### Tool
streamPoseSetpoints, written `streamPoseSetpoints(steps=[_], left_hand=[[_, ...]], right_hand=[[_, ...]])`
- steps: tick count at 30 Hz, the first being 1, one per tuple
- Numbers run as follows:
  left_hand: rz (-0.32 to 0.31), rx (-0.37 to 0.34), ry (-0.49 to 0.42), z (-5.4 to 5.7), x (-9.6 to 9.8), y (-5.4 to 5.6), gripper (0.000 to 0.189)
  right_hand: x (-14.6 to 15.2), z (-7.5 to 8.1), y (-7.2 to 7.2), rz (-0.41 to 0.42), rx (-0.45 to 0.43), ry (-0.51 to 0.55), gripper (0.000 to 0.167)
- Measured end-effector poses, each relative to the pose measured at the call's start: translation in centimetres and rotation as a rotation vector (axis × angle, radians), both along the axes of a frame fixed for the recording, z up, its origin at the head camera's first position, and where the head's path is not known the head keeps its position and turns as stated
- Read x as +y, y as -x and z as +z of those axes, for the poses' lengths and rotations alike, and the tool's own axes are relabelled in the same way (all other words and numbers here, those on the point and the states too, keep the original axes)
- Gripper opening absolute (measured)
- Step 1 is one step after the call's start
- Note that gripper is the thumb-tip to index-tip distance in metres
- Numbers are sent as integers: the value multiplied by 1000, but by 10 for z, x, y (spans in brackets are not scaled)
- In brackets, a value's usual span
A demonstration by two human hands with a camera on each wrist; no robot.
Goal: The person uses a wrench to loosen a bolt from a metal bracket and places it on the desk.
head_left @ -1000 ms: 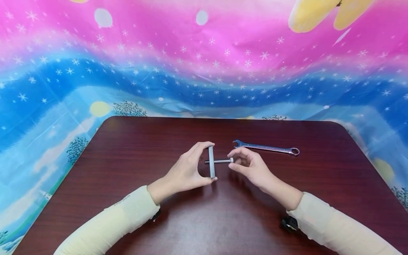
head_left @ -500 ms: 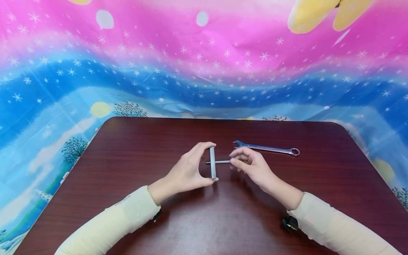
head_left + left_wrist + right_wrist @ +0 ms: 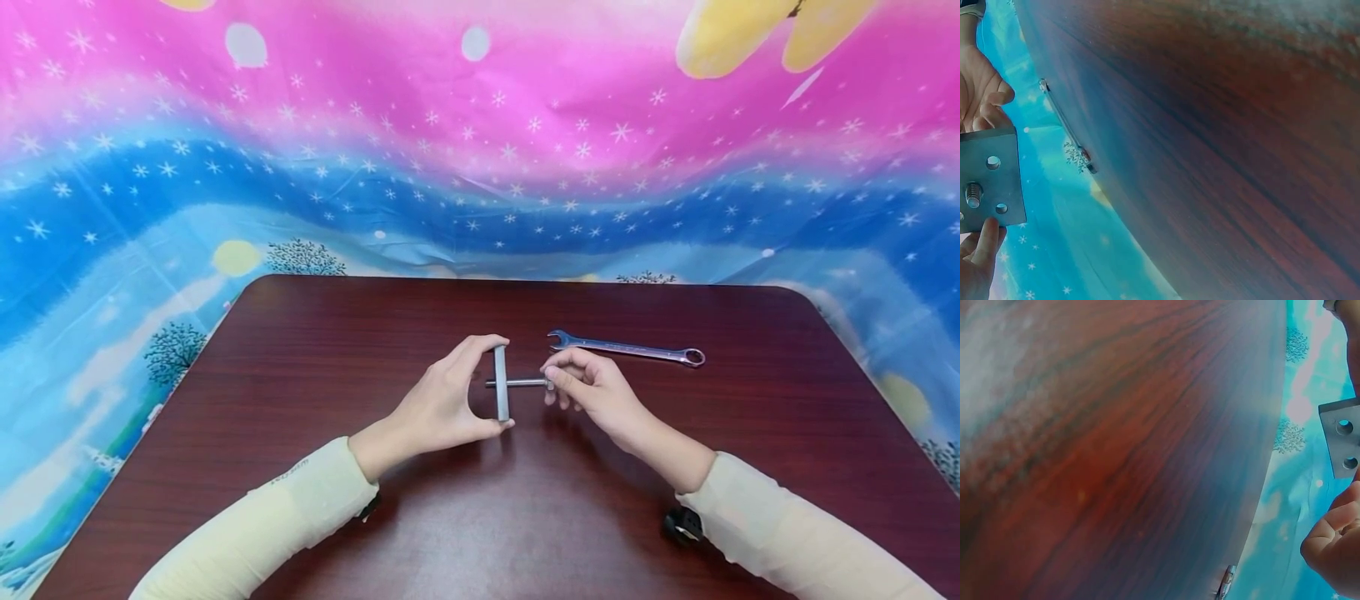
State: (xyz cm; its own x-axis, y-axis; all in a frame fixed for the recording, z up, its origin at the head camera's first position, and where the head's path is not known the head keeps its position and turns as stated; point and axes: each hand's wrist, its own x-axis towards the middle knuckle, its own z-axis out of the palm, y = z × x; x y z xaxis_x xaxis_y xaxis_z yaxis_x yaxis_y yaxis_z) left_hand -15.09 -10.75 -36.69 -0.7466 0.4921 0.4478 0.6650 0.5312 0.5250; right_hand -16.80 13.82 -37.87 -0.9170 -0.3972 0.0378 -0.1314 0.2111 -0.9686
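A grey metal plate [image 3: 501,392] stands on edge above the table, gripped by my left hand [image 3: 438,400] between the thumb below and the fingers above. Several round holes pierce the plate [image 3: 1010,181] in the left wrist view, and the threaded end of a bolt [image 3: 974,195] pokes through it. To the right of the plate, the long bolt [image 3: 525,382] runs out level towards my right hand [image 3: 596,392]. The thumb and fingers of that hand pinch the bolt's head, which they mostly cover. In the right wrist view the plate [image 3: 1342,440] is cut off by the frame edge.
A combination wrench [image 3: 630,347] lies on the dark wooden table [image 3: 337,333], just beyond my right hand. Behind the table's far edge hangs a pink and blue printed cloth [image 3: 480,183].
My right thumb has moved up and over the bolt head, and the fingers now pinch it. My left hand and the plate have shifted very slightly to the right. The wrench stays put.
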Motion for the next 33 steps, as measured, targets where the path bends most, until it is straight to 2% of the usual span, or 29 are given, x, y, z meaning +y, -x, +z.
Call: streamPoseSetpoints(steps=[4, 11, 18, 27, 33], left_hand=[[4, 2, 5, 0, -1, 0, 90], [18, -2, 17, 1, -2, -1, 92], [3, -10, -1, 1, -1, -2, 90], [12, -6, -5, 0, -3, -2, 91], [10, -15, -5, -1, -3, -3, 91]], right_hand=[[0, 0, -1, -10, 13, -13, 22], [2, 1, -1, 18, 0, -31, 20], [1, 1, 0, 25, -30, 13, 19], [1, -2, -1, 25, 63, -17, 27], [1, -1, -2, 22, 7, -35, 20]])
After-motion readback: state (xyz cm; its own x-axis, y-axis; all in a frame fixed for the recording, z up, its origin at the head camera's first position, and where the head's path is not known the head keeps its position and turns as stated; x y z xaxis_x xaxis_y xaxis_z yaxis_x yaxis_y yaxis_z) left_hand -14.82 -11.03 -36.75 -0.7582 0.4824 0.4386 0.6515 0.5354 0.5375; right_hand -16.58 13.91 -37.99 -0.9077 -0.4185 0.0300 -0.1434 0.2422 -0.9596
